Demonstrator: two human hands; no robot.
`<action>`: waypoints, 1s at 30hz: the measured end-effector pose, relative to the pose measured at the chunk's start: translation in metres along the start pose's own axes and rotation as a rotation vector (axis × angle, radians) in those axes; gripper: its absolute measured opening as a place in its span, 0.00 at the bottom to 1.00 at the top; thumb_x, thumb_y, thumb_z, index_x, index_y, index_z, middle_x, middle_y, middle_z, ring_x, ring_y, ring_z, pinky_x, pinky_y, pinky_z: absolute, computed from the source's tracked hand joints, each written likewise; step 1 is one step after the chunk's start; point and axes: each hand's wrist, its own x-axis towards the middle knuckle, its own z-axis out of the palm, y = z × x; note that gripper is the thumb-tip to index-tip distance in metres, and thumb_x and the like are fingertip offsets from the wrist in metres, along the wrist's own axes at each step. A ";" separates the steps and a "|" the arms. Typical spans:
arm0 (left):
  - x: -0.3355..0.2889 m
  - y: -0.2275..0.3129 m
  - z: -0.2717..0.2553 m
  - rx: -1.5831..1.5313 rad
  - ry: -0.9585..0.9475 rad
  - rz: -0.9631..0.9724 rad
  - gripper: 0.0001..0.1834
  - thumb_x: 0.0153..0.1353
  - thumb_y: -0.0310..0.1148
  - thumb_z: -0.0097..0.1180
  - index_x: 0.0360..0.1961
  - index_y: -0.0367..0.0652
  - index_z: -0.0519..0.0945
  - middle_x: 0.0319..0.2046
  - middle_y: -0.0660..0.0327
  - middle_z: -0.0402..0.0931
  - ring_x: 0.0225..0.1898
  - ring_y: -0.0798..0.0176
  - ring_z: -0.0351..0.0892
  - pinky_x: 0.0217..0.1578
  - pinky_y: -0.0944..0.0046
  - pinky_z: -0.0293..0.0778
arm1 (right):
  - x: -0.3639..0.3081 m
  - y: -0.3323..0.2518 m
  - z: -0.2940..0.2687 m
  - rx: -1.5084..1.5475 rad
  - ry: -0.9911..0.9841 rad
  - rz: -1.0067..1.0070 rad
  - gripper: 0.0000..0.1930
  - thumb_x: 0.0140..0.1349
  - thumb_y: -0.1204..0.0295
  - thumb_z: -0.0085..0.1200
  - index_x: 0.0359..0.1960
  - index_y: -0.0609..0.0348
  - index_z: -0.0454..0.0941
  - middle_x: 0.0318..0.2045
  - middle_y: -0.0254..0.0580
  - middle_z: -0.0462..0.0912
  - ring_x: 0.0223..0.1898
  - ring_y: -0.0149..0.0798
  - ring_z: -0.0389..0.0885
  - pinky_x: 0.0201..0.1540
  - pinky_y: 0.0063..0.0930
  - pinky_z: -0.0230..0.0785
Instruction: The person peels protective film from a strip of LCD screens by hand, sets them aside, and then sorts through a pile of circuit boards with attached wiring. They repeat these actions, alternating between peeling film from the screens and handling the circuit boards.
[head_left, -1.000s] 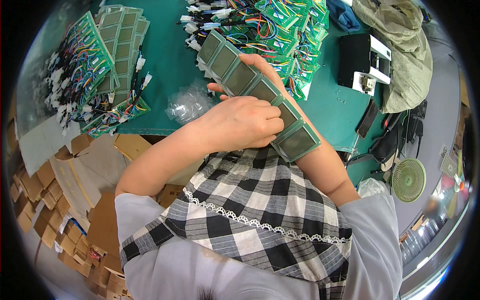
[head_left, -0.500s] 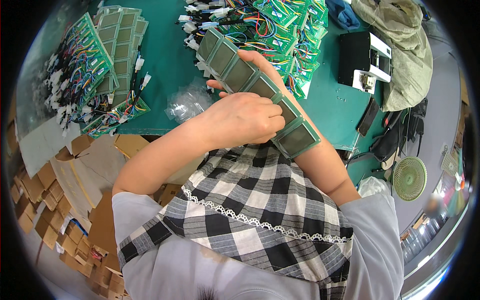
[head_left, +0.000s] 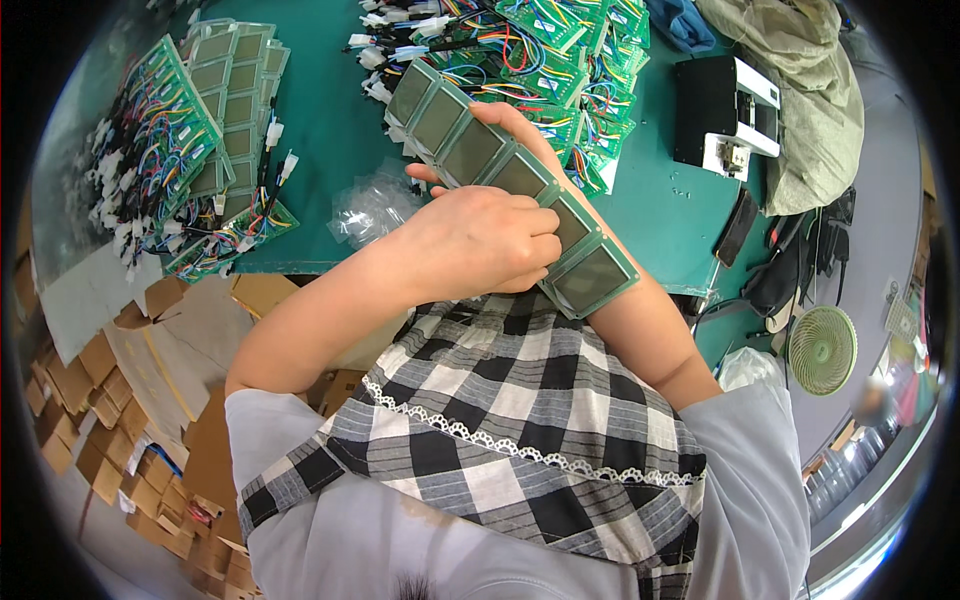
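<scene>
A long green-framed strip of display boards (head_left: 475,150) with several grey screens lies slanted across my right forearm. My right hand (head_left: 520,125) is wrapped round it from beneath, with a finger over its far edge and other fingertips showing at its left side. Over the middle of the strip, my left hand (head_left: 490,240) is closed in a pinch, knuckles up. Its fingertips are turned away, so what they grip cannot be seen. Just left of the strip, a heap of thin clear plastic film pieces (head_left: 372,210) rests on the green table (head_left: 320,120).
Green circuit boards with coloured wires (head_left: 550,80) are piled at the far middle. More wired boards (head_left: 165,130) and display strips (head_left: 240,80) stack at the left. A black-and-white machine (head_left: 725,115), a black phone-like object (head_left: 737,228) and a green fan (head_left: 822,350) stand right. Cardboard boxes (head_left: 150,470) lie lower left.
The hands and the strip stay almost in the same place. My left hand has shifted very slightly left along with the strip's far end.
</scene>
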 end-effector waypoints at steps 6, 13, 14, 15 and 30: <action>0.004 0.001 -0.003 0.012 -0.057 -0.031 0.12 0.49 0.32 0.65 0.21 0.42 0.72 0.23 0.62 0.69 0.29 0.58 0.78 0.28 0.57 0.76 | 0.000 -0.003 0.002 0.037 -0.014 0.016 0.25 0.70 0.55 0.46 0.64 0.52 0.71 0.53 0.52 0.80 0.50 0.53 0.83 0.49 0.37 0.80; 0.006 -0.001 -0.001 0.020 -0.058 -0.001 0.11 0.49 0.30 0.64 0.21 0.42 0.72 0.23 0.62 0.69 0.27 0.59 0.77 0.28 0.58 0.77 | -0.012 0.003 0.003 -0.020 -0.179 -0.190 0.23 0.72 0.69 0.47 0.67 0.43 0.59 0.61 0.55 0.73 0.54 0.60 0.80 0.54 0.44 0.79; 0.007 -0.001 -0.001 0.035 -0.066 0.002 0.11 0.49 0.30 0.64 0.21 0.42 0.72 0.23 0.62 0.69 0.27 0.59 0.77 0.28 0.58 0.77 | -0.011 0.004 -0.001 -0.018 -0.179 -0.194 0.23 0.72 0.69 0.47 0.67 0.43 0.59 0.61 0.55 0.73 0.54 0.60 0.80 0.54 0.44 0.79; 0.006 -0.002 0.000 0.034 -0.066 0.000 0.11 0.49 0.30 0.64 0.21 0.42 0.72 0.23 0.62 0.69 0.27 0.59 0.77 0.28 0.58 0.77 | -0.011 0.002 0.011 -0.066 -0.054 -0.166 0.23 0.66 0.57 0.52 0.60 0.49 0.68 0.51 0.52 0.77 0.49 0.54 0.82 0.50 0.43 0.78; 0.008 0.003 0.000 0.002 -0.087 -0.051 0.19 0.44 0.41 0.71 0.28 0.41 0.75 0.28 0.61 0.75 0.35 0.57 0.81 0.37 0.57 0.78 | -0.008 0.011 -0.012 -0.057 -0.145 -0.255 0.21 0.72 0.65 0.46 0.65 0.44 0.62 0.62 0.55 0.72 0.53 0.60 0.81 0.50 0.41 0.80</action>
